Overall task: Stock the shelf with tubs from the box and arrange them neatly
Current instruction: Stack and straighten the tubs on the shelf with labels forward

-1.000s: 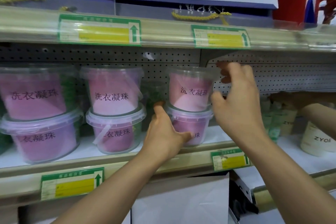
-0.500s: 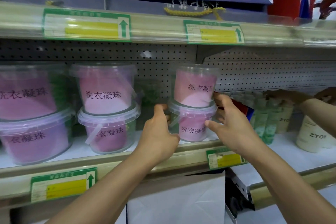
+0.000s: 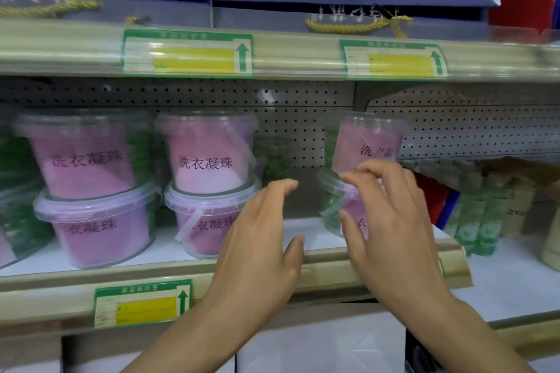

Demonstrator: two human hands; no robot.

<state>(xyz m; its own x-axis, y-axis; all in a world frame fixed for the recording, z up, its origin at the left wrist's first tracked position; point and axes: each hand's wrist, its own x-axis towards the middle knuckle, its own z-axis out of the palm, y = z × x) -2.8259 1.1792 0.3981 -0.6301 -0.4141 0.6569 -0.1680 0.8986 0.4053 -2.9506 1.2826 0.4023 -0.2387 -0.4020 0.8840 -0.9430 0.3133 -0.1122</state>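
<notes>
1. Judged step: arranging. The right-hand stack, an upper tub on a lower tub, stands on the shelf at about 2 o'clock of the view, well apart from the middle stack at 9 o'clock of it.
2. The left hand hovers in the gap between the stacks, fingers relaxed, holding nothing. The right hand is in front of the lower tub, fingers spread and slightly bent; no grip shows, though whether fingertips touch the tub cannot be told.
3. Next move, likely: nudge the stack toward 9 o'clock to close the gap, pushing low so the upper tub does not topple.
4. Half a second ago both hands cupped the lower tub; now they have drawn back from it.
</notes>
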